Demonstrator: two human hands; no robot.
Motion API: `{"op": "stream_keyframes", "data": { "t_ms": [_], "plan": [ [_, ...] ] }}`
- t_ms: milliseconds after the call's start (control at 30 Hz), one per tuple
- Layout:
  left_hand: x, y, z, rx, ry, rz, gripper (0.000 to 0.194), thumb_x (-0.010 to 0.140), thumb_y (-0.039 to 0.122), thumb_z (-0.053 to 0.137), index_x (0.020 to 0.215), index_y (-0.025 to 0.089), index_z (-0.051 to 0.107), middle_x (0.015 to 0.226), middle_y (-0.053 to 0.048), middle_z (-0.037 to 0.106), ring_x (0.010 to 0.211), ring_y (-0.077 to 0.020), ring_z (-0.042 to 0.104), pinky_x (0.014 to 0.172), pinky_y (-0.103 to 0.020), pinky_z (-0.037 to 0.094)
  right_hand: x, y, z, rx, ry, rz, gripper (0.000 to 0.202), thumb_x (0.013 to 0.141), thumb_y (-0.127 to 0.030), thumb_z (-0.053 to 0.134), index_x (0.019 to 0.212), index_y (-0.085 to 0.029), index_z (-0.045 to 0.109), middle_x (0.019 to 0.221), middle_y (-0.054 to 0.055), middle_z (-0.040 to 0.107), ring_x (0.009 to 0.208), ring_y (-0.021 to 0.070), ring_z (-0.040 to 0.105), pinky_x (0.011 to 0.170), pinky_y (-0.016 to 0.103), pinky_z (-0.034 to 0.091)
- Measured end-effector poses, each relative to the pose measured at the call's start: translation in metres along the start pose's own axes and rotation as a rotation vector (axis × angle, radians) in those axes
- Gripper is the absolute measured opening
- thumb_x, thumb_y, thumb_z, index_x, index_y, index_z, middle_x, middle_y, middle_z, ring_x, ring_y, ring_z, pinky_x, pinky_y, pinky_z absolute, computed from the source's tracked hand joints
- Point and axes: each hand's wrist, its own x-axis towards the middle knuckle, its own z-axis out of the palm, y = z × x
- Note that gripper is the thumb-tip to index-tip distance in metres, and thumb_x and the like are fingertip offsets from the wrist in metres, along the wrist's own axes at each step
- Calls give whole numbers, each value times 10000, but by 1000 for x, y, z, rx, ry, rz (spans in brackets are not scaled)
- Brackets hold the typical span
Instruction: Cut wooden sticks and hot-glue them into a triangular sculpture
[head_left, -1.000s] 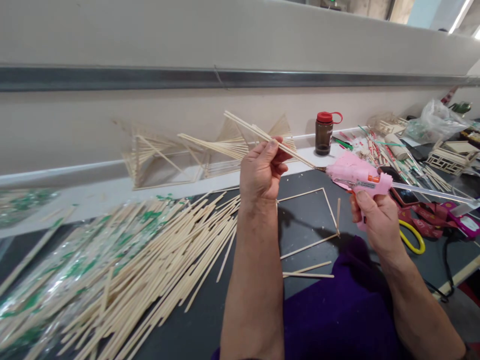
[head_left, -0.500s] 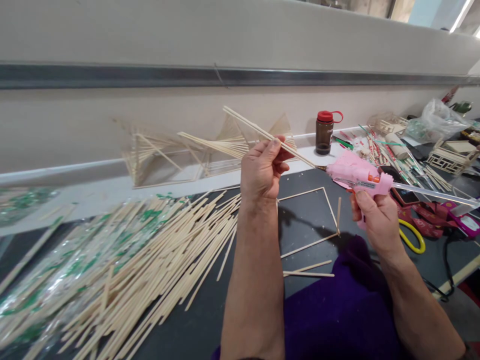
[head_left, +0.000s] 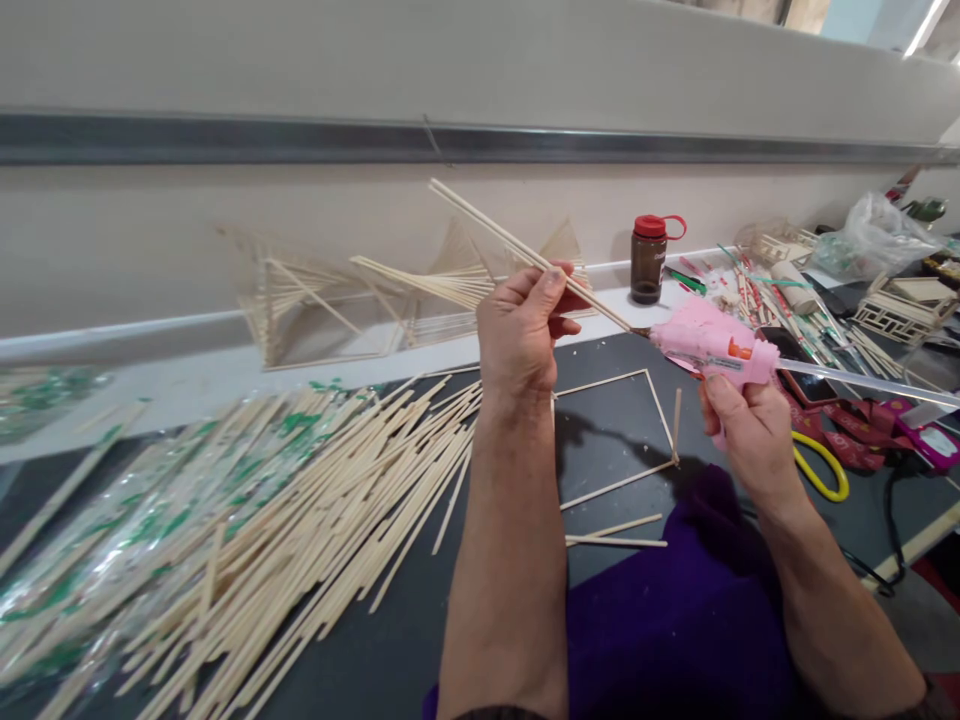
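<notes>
L hand (head_left: 525, 325) pinches 2 sticks (head_left: 487, 226); R hand (head_left: 754, 430) wrapped rnd pink glue gun (head_left: 709, 340), nozzle (head_left: 640, 331) at sticks' lower end. Stick frame (head_left: 618, 485) on dk tbl (head_left: 375, 660).

Glue gun (head_left: 716, 345) right of held sticks (head_left: 484, 221), loose sticks (head_left: 352, 500) left on table (head_left: 390, 650), bottle (head_left: 647, 268) behind

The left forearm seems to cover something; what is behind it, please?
A stick frame runs behind the left forearm, its lower left corner covered; two loose sticks nearby have their left ends hidden.
</notes>
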Motion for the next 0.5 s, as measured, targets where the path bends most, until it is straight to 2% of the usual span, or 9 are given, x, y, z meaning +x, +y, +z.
{"op": "stream_keyframes", "data": {
  "t_ms": [167,500],
  "plan": [
    [1,0,-2,-2,-7,-5,107,791,307,827,760,238,752,699,-3,735,637,-121,718,390,-154,458,-1,-2,0,-61,26,-16,447,918,-496,611,576,-230,503,480,-40,481,457,104,428,474,264,346],
    [0,2,-1,42,2,-10,85,807,271,801,764,218,749,700,-17,735,601,-124,709,399,-163,449,0,-2,-2,-27,28,-10,456,909,-536,624,583,-232,531,479,-28,515,452,114,447,476,276,352]
  ]
}}
